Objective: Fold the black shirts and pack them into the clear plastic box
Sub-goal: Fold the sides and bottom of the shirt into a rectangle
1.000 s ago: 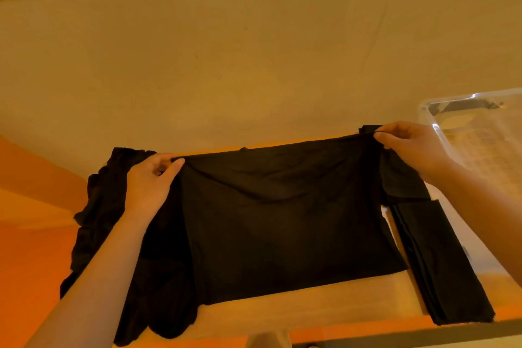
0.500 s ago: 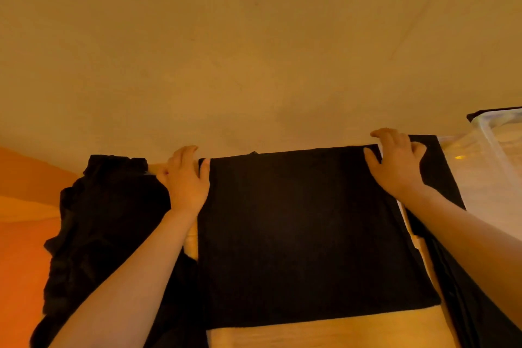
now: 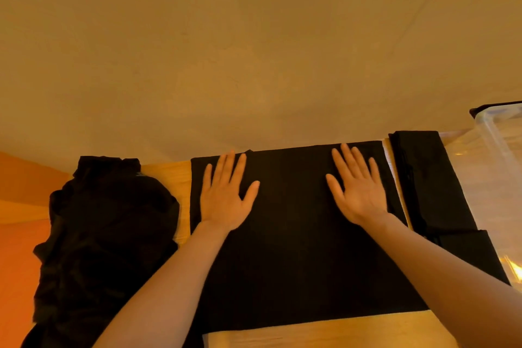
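Fingers straight and spread on both our hands, gripping nothing. Left hand palm-down on the black shirt, near its far left corner. Right hand same posture near the far right corner, fingertips just short of the far edge. Both forearms cross the shirt's near half and hide part of it.

Shirt lies flat as a rectangle on the wooden table, far edge close to the wall.

Left of it, across a strip of bare wood: crumpled pile of black shirts, draped over the table's left edge. We can't count the garments in it.

Right of it, past a narrow gap: folded black shirt, a long narrow strip running front to back. Whether it's one piece or a stack, can't tell.

Clear plastic box at the far right, just beside the folded strip, mostly cut off by frame edge.
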Demonstrator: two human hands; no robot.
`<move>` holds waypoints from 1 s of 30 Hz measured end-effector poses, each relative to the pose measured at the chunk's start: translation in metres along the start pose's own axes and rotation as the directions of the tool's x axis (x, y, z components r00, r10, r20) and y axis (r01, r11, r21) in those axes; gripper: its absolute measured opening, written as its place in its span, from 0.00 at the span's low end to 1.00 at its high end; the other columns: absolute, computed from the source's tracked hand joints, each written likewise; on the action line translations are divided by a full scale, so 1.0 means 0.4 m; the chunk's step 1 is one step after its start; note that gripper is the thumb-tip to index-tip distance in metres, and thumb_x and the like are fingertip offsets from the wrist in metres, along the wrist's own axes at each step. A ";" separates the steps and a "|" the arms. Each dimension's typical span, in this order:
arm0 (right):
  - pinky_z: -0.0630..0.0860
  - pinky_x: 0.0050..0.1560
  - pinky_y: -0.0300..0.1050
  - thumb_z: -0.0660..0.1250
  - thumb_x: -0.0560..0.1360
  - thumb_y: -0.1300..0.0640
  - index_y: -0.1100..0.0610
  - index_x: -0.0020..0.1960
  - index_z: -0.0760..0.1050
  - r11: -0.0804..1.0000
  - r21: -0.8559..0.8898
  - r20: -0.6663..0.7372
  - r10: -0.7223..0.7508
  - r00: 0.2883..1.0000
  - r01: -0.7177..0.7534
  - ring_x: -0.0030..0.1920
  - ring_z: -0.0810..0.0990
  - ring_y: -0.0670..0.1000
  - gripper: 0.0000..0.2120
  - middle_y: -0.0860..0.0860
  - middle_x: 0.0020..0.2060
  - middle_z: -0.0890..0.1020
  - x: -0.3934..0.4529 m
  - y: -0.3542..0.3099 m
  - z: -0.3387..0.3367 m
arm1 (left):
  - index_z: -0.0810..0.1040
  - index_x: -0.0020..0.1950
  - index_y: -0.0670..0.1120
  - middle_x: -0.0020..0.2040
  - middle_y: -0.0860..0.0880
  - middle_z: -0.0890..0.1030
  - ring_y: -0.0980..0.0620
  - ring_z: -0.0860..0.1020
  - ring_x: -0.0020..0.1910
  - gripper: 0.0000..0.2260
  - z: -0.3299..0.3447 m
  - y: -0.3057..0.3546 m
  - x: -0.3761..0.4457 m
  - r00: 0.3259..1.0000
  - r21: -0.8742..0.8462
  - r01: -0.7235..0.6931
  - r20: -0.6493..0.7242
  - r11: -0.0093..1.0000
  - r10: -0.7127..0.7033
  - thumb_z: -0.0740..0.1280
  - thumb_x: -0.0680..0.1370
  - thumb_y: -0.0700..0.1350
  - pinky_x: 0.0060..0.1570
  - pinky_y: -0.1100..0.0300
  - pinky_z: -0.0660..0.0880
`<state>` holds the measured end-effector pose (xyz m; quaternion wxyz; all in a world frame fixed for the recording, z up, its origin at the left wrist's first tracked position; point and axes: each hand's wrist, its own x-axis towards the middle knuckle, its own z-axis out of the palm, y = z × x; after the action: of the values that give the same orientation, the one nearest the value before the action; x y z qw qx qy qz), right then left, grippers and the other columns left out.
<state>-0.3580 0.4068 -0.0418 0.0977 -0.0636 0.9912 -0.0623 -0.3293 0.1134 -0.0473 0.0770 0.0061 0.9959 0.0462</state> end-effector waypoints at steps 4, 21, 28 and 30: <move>0.37 0.76 0.47 0.36 0.78 0.36 0.49 0.78 0.41 0.995 0.028 -0.011 0.092 0.996 -0.092 0.76 0.36 0.45 0.33 0.45 0.78 0.41 -0.004 0.075 -0.008 | 0.44 0.79 0.52 0.80 0.48 0.45 0.51 0.40 0.78 0.32 0.002 -0.083 -0.012 0.996 0.008 0.092 0.005 0.996 -0.092 0.38 0.79 0.66 0.76 0.49 0.40; 0.45 0.76 0.52 0.45 0.81 0.40 0.48 0.78 0.50 0.985 0.037 -0.056 -0.166 0.985 0.168 0.78 0.45 0.48 0.28 0.47 0.78 0.51 -0.242 -0.073 0.060 | 0.52 0.79 0.51 0.79 0.49 0.51 0.51 0.46 0.78 0.27 0.052 0.165 -0.257 0.999 -0.036 0.010 -0.045 0.999 -0.012 0.45 0.81 0.60 0.75 0.47 0.47; 0.38 0.76 0.44 0.38 0.78 0.37 0.52 0.78 0.43 0.996 0.073 -0.036 0.054 0.998 -0.051 0.77 0.37 0.45 0.33 0.47 0.78 0.44 -0.287 0.116 0.040 | 0.50 0.79 0.49 0.79 0.48 0.50 0.51 0.46 0.78 0.31 0.062 0.005 -0.325 0.976 -0.019 0.205 -0.072 0.979 -0.206 0.41 0.80 0.64 0.76 0.48 0.45; 0.37 0.76 0.43 0.37 0.78 0.37 0.53 0.78 0.42 0.996 0.071 -0.045 0.054 0.998 -0.051 0.77 0.37 0.46 0.33 0.48 0.78 0.43 -0.292 0.109 0.043 | 0.51 0.79 0.48 0.79 0.47 0.51 0.51 0.46 0.78 0.31 0.063 0.002 -0.325 0.977 -0.013 0.200 -0.077 0.980 -0.200 0.40 0.80 0.63 0.76 0.49 0.43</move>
<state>-0.2460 0.4638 -0.0428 0.0780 -0.0326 0.9918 -0.0955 -0.1969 0.1139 -0.0521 0.0426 -0.0960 0.9936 0.0411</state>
